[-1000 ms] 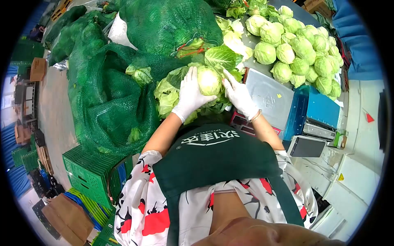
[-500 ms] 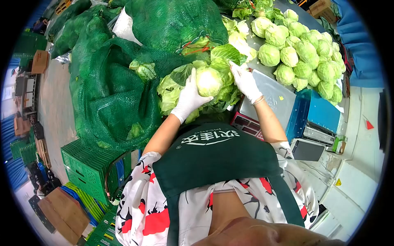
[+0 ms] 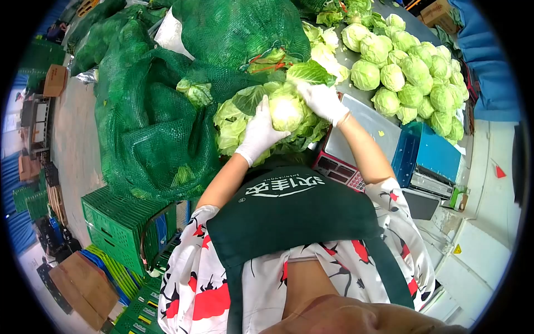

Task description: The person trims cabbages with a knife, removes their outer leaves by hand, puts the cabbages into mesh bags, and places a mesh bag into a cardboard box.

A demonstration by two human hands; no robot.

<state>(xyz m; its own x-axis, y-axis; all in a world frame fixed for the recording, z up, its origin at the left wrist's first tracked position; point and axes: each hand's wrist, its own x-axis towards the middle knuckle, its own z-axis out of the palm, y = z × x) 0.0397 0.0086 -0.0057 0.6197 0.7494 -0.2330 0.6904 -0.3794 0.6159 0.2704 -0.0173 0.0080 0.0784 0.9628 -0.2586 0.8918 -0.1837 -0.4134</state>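
A pale green cabbage [image 3: 287,114] rests in my white-gloved left hand [image 3: 260,133], its thumb underneath and its fingers along the left side. At the cabbage's upper right is my gloved right hand [image 3: 324,103]; its fingertips are blurred, so I cannot tell whether they grip it or a leaf. Loose outer leaves [image 3: 230,127] lie around and under the cabbage. A broad darker green leaf [image 3: 311,72] stands just above the right hand.
Green mesh sacks [image 3: 153,131] fill the left side and another mesh sack [image 3: 239,33] lies behind. A metal-topped scale [image 3: 364,131] is right of my hands, with a heap of trimmed cabbages [image 3: 414,69] beyond. Green crates [image 3: 125,222] stand at lower left.
My right hand has moved left from the leaves beside the scale to the cabbage's upper right. The left hand and the cabbage have shifted only slightly.
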